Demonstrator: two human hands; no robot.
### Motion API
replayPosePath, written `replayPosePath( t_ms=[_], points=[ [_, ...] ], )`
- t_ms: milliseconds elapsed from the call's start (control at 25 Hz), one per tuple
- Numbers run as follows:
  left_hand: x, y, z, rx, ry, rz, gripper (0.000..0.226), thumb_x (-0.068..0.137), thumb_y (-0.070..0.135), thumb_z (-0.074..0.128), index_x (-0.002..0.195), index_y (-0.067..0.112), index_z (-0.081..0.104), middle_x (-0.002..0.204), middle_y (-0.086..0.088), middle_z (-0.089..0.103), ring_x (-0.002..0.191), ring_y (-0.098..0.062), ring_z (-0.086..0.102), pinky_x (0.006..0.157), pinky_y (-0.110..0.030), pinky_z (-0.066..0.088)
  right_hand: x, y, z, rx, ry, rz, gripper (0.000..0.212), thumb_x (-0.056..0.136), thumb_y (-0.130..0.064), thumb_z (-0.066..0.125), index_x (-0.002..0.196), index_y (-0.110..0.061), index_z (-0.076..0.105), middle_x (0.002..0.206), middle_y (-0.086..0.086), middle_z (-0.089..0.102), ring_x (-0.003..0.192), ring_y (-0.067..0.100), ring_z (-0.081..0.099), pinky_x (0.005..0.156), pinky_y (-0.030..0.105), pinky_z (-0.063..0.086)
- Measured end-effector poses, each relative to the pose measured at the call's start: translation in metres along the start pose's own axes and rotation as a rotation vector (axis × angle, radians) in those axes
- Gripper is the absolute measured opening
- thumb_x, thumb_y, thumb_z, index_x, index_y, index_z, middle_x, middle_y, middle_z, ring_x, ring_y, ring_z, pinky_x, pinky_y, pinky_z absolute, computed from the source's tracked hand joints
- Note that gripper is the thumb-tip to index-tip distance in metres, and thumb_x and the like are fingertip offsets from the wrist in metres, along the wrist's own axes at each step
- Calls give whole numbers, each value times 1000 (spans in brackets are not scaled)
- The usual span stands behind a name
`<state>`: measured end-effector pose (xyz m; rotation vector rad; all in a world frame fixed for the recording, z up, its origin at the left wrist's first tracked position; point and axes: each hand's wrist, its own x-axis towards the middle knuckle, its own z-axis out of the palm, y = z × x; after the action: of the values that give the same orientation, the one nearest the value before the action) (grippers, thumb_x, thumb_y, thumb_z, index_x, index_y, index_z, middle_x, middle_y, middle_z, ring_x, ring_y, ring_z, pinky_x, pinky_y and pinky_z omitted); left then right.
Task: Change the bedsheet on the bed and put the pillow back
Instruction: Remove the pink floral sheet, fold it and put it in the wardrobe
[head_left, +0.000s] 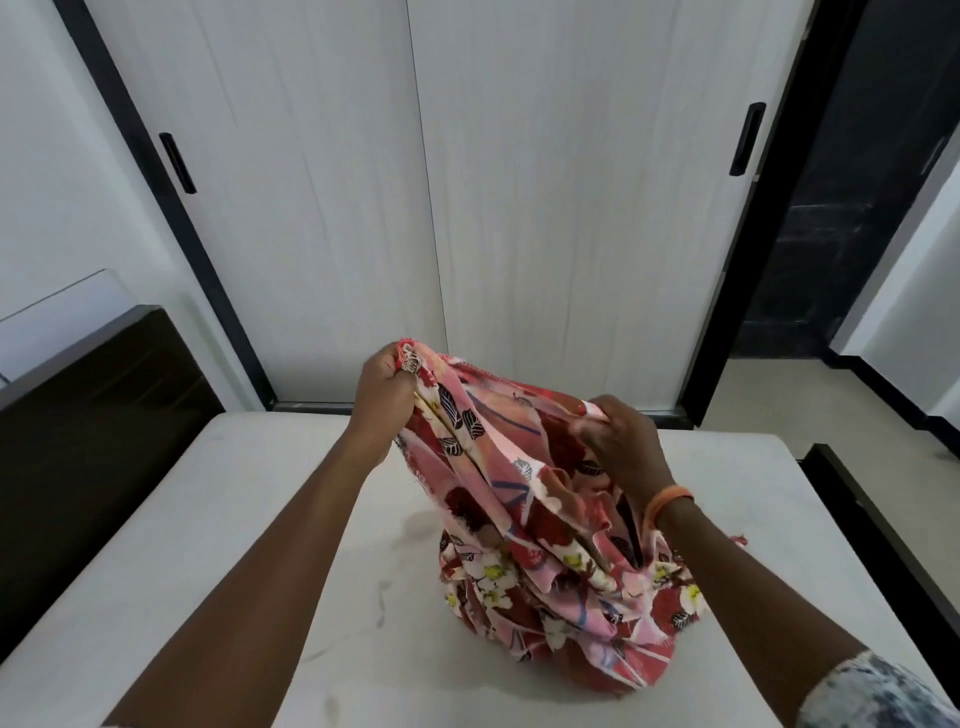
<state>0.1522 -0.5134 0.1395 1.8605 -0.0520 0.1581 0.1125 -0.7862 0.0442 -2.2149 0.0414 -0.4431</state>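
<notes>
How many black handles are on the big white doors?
2. One handle is at the left door's left edge, the other handle at the right door's right edge. None looks hidden.

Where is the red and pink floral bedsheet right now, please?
In the head view, the floral bedsheet hangs bunched right of centre, gripped by the left hand and right hand, its lower folds resting on the bare white mattress.
</notes>
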Motion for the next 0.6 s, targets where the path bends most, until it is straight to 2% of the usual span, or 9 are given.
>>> replayPosePath(
  t_ms=[40,80,120,200,280,360,480,600],
  points=[
    [3,3,-2,6,16,9,36,84,-6,35,83,13,66,79,-10,73,71,-26,71,58,-32,57,4,3,-4,-143,-87,-52,35,75,-40,80,99,-22,62,83,-5,66,73,14,61,64,33,49],
    [7,6,-4,15,26,24,36,84,-6,35,81,14,65,79,-9,72,71,-24,70,59,-31,56,7,4,-8,-262,-141,-105,45,71,-45,82,103,-21,61,85,-5,65,74,17,60,64,34,49],
    [10,9,-4,24,34,41,34,83,-5,35,79,14,63,79,-10,71,72,-24,69,61,-31,55,11,9,-9,-370,-126,-159,43,73,-45,80,102,-20,61,85,-3,65,75,21,61,62,35,48],
    [16,14,-4,18,65,70,29,79,-3,35,76,13,59,80,-14,69,72,-24,66,64,-32,53,16,25,-8,-508,-29,-214,23,80,-32,72,94,-17,61,86,3,62,76,29,62,59,38,48],
    [21,17,-4,2,110,83,25,77,0,33,76,11,56,79,-14,66,71,-24,63,64,-31,52,16,45,-7,-520,24,-70,10,80,-21,67,89,-18,64,86,4,58,74,31,61,59,38,50],
    [27,17,-6,-9,148,77,25,75,4,31,83,3,55,81,-18,64,73,-26,63,65,-34,52,9,64,-7,-519,46,178,5,80,-24,65,82,-19,67,88,6,59,72,31,61,62,37,52],
    [35,15,-11,-67,209,65,26,71,0,30,86,-5,50,78,-15,57,70,-26,57,60,-31,47,-7,91,-15,-542,75,470,10,81,-21,60,80,-17,69,91,11,62,80,35,64,72,41,56],
    [42,14,-18,-120,280,46,23,66,-5,28,76,5,47,71,-9,51,65,-22,51,57,-29,45,-22,109,-23,-592,47,647,21,81,-32,66,88,-12,68,94,13,64,79,33,64,72,36,53]
  ],
)
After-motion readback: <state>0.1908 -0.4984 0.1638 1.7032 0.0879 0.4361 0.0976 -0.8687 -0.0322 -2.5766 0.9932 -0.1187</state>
